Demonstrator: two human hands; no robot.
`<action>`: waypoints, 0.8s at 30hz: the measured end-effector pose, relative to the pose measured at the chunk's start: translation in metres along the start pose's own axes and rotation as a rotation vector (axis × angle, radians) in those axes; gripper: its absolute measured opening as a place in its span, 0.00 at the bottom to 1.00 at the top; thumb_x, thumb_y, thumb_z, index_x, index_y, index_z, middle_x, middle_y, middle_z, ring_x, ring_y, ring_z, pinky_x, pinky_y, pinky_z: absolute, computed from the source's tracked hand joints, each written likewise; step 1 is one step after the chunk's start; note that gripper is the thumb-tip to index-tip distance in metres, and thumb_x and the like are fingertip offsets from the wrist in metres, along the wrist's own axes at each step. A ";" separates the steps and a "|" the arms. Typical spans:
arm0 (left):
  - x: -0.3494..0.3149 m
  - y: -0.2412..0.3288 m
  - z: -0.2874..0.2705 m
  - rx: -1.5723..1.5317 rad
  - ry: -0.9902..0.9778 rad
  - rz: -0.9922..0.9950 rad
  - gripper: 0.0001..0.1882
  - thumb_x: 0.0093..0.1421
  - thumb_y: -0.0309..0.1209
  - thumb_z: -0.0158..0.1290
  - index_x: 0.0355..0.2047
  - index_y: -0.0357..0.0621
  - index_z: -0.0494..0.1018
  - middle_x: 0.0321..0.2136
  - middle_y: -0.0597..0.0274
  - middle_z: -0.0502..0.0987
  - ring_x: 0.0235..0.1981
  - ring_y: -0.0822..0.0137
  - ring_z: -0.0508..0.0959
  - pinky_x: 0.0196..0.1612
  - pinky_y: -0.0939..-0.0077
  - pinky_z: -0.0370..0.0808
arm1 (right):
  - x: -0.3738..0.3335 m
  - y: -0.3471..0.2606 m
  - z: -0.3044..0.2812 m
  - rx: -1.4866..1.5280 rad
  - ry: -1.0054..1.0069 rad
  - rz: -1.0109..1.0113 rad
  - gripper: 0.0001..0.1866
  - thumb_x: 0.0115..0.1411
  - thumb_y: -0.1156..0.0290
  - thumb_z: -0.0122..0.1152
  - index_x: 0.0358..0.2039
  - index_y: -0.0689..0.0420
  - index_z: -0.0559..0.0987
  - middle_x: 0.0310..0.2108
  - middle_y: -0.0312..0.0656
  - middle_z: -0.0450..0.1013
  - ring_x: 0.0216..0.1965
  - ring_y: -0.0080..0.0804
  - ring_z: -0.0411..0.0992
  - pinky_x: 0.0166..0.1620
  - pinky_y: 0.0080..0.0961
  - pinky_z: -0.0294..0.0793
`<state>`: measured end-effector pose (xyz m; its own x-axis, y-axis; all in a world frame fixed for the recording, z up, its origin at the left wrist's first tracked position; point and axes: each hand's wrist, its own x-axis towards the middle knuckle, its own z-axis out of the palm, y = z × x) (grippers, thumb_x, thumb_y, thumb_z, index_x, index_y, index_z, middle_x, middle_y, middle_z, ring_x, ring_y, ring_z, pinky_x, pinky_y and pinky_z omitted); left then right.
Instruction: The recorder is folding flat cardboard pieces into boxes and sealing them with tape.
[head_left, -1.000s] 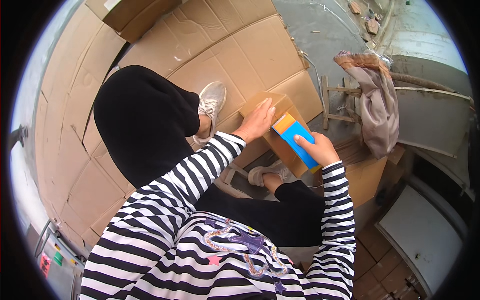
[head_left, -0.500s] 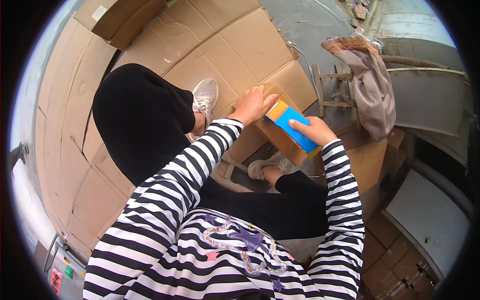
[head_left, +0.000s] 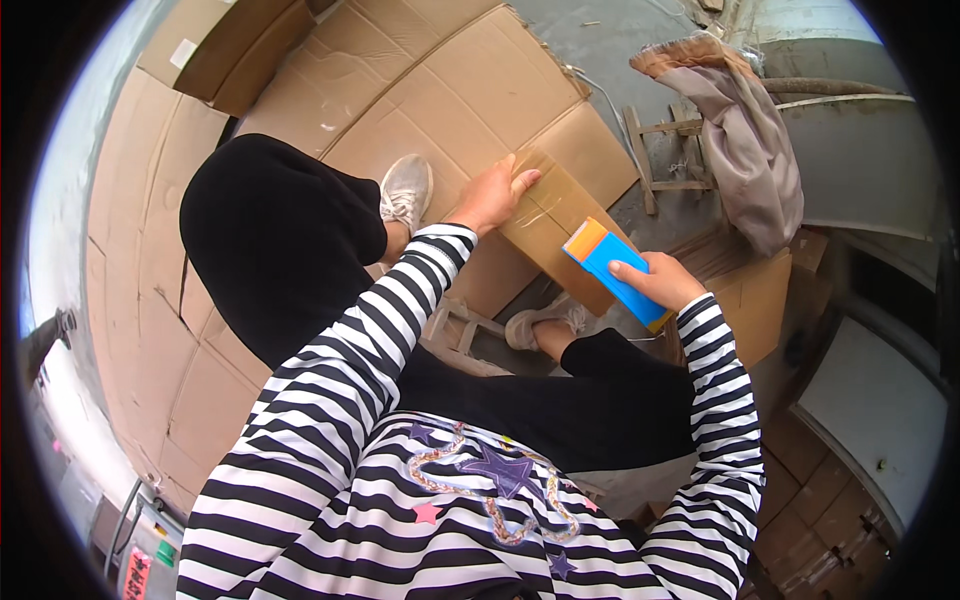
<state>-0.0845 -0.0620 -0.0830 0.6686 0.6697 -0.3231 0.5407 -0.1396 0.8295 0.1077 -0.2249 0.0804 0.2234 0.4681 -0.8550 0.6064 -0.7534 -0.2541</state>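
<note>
A brown cardboard box point(head_left: 548, 205), with glossy clear tape on its upper face, stands slanted between my feet. Gripping its far left edge is my left hand point(head_left: 492, 196), thumb on top and fingers partly hidden behind the side. My right hand point(head_left: 662, 279) is closed round a flat, blocky blue and orange thing point(head_left: 622, 275), its thumb on the blue face; a pale edge shows at the far end. I cannot make out its exact kind. It is over the right side of the box; whether they touch is unclear.
Flattened cardboard point(head_left: 430, 110) covers the floor ahead and to the left. At the right, a greyish cloth point(head_left: 745, 165) drapes over a wooden frame point(head_left: 640, 160), with another carton point(head_left: 745, 310) nearby. An open brown box point(head_left: 235, 50) stands far left.
My right hand has drawn the blue and orange thing right and toward me, away from my left hand. My left hand has shifted slightly left, uncovering more of the box top.
</note>
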 end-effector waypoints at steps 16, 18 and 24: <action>-0.001 0.008 -0.012 -0.139 -0.091 -0.003 0.34 0.49 0.51 0.62 0.46 0.36 0.71 0.36 0.48 0.79 0.37 0.56 0.79 0.42 0.67 0.74 | -0.003 0.053 0.016 -0.038 0.016 0.045 0.43 0.50 0.34 0.51 0.35 0.71 0.77 0.32 0.58 0.75 0.35 0.48 0.75 0.39 0.36 0.73; 0.001 0.011 -0.007 -0.129 -0.130 -0.012 0.35 0.49 0.51 0.62 0.48 0.35 0.69 0.38 0.47 0.78 0.39 0.54 0.79 0.43 0.68 0.74 | -0.002 0.056 0.016 -0.038 0.030 0.052 0.43 0.50 0.34 0.51 0.35 0.71 0.77 0.32 0.58 0.75 0.35 0.48 0.75 0.39 0.36 0.73; -0.015 0.039 0.040 0.735 0.228 0.531 0.33 0.61 0.41 0.44 0.63 0.41 0.53 0.65 0.51 0.49 0.67 0.58 0.47 0.65 0.50 0.40 | 0.003 0.057 0.016 -0.090 0.019 0.058 0.43 0.50 0.34 0.51 0.38 0.71 0.76 0.34 0.58 0.75 0.37 0.47 0.75 0.40 0.35 0.73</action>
<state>-0.0530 -0.1067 -0.0637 0.8465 0.5019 0.1776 0.4321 -0.8426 0.3214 0.1305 -0.2739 0.0560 0.2739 0.4339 -0.8583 0.6581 -0.7353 -0.1617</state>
